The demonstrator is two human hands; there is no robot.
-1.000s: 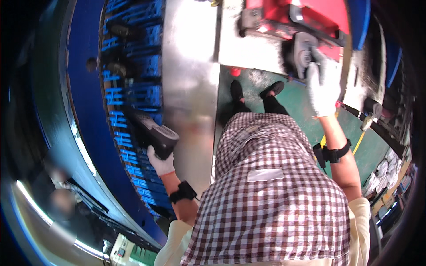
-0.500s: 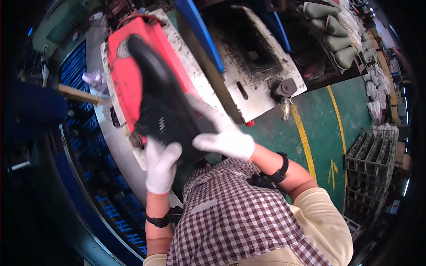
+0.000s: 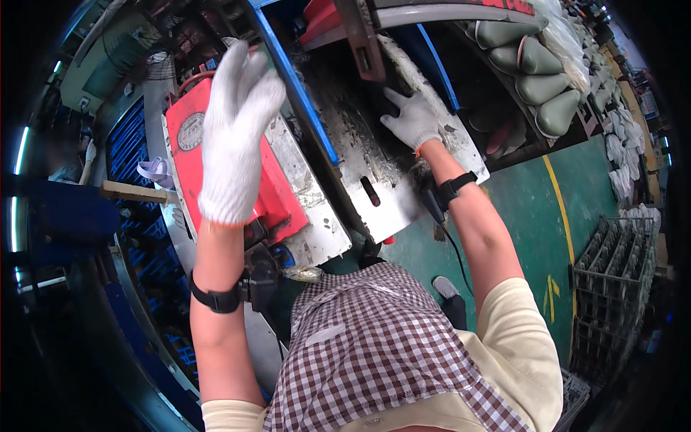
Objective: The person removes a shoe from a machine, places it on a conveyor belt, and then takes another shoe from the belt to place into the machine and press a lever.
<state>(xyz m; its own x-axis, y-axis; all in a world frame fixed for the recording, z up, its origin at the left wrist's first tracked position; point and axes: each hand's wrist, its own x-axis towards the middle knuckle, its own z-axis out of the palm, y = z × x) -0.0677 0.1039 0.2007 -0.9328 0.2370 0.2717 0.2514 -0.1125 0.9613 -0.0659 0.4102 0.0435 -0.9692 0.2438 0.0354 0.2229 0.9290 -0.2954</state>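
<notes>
My left hand wears a white knitted glove and is raised in front of the red machine part at left. Its fingers are stretched out, with nothing seen in them. My right hand, gloved the same way, reaches over the dark recess of the worn metal plate. The thumb and fingers of that hand are spread apart. Whether its fingertips touch something in the dark recess cannot be made out. A metal bracket hangs just above and left of those fingers.
Blue bars flank the metal plate. Grey-green boot-shaped pieces fill a rack at upper right. A wire rack trolley stands on the green floor at right. A wooden bar juts in at left.
The black boot between my hands is no longer in them or plainly seen. My left hand has risen; my right hand has moved up and right. The metal bracket has come into view.
</notes>
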